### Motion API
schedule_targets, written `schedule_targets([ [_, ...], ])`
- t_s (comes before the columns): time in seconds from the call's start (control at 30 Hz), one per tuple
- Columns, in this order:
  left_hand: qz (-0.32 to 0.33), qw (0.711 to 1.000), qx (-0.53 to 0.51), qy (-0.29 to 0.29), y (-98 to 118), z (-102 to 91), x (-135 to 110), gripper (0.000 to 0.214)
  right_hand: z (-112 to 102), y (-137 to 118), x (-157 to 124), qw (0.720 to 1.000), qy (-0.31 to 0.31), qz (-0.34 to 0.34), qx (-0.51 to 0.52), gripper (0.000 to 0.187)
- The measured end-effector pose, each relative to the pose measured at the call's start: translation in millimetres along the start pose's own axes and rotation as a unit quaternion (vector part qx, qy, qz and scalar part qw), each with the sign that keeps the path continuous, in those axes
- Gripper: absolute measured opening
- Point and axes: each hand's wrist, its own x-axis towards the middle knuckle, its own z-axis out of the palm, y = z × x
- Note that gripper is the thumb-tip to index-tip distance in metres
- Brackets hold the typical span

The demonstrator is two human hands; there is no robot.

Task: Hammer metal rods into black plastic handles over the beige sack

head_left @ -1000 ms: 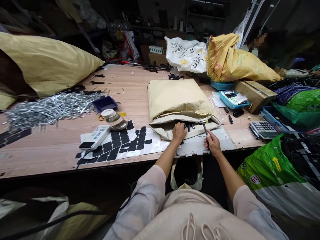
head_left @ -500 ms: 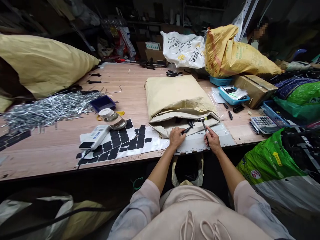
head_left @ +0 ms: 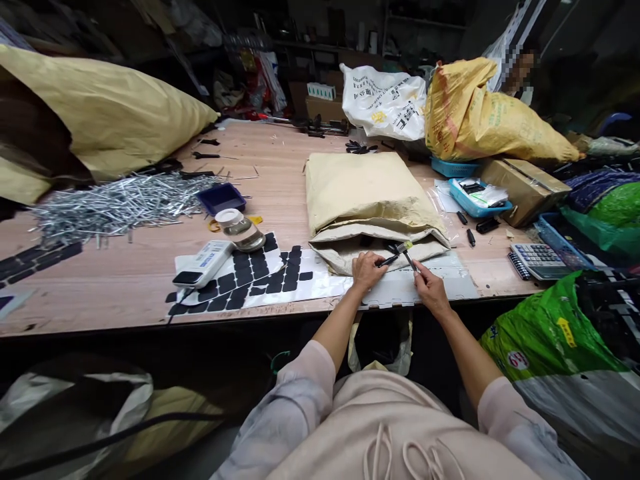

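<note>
My left hand (head_left: 367, 272) is closed on a slim black-handled tool (head_left: 388, 261), which points right over the open mouth of a tan paper sack (head_left: 357, 180). In my right hand (head_left: 431, 290) is a small hammer (head_left: 412, 261), gripped by its handle. Its head, with a silver part and a yellow end, is up at the far end of the left tool. They overlap there, and whether they touch I cannot tell. Both hands are above a pale sheet (head_left: 445, 283) at the bench's front edge.
Left on the bench (head_left: 280, 143) lie a heap of metal rods (head_left: 125, 207), a dark blue tray (head_left: 221, 198), a lidded jar (head_left: 243, 232), a white device (head_left: 204, 263) and black stickers (head_left: 245, 270). A calculator (head_left: 540, 260), blue basket (head_left: 480, 200) and green bag (head_left: 540, 333) are right.
The hammer's head has moved down and left, onto the far end of the black-handled tool. The whole view has shifted slightly, with the bench appearing farther right.
</note>
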Motion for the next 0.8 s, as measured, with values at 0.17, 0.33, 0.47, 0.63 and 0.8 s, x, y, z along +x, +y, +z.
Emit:
schedule_targets([
  [0.17,-0.02,0.999,-0.017,-0.02,3.6,-5.4,1.9,0.02,3.0,-4.9,0.1,0.991,-0.026,-0.066,-0.112,0.043],
  [0.33,-0.037,0.998,-0.03,-0.049,4.8,-9.6,5.3,0.023,6.8,-11.6,-1.3,0.984,0.0,-0.071,-0.163,0.045],
  [0.47,-0.043,0.997,-0.032,-0.052,3.5,-8.9,8.1,0.024,8.2,-15.9,-3.9,0.979,-0.011,-0.055,-0.198,0.046],
  [0.63,-0.047,0.996,-0.037,-0.061,2.4,-8.2,10.4,0.025,7.7,-21.7,-5.6,0.979,-0.015,-0.053,-0.197,0.045],
  [0.8,-0.046,0.996,-0.042,-0.058,2.7,-9.2,10.3,0.02,10.3,-31.2,-9.0,0.975,-0.022,-0.078,-0.205,0.047],
])
